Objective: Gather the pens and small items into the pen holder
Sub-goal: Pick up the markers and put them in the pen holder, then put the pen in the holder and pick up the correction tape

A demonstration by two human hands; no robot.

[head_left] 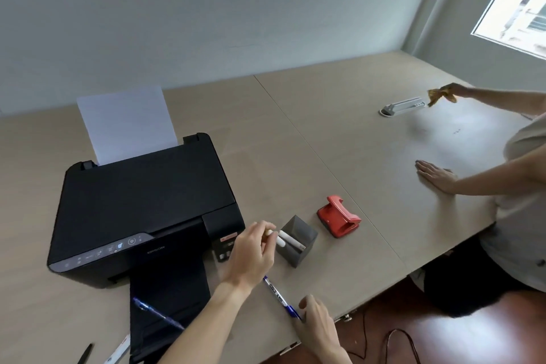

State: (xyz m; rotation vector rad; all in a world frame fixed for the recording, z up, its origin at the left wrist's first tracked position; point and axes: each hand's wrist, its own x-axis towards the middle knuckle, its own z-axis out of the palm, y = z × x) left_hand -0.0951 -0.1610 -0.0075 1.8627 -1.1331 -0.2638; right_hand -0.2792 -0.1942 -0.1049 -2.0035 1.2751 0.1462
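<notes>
A grey square pen holder stands on the table, right of the printer. My left hand pinches a white pen at the holder's left rim, and the pen's far end lies inside the holder. At the table's front edge my right hand has its fingers curled on the blue end of a blue-and-white pen that lies flat on the table. Another blue pen rests on the printer's output tray. A white pen and a black pen lie at the bottom left.
A black printer with a paper sheet fills the left. A red hole punch sits right of the holder. Another person at the right rests a hand flat on the table and holds a cloth beside a white power strip.
</notes>
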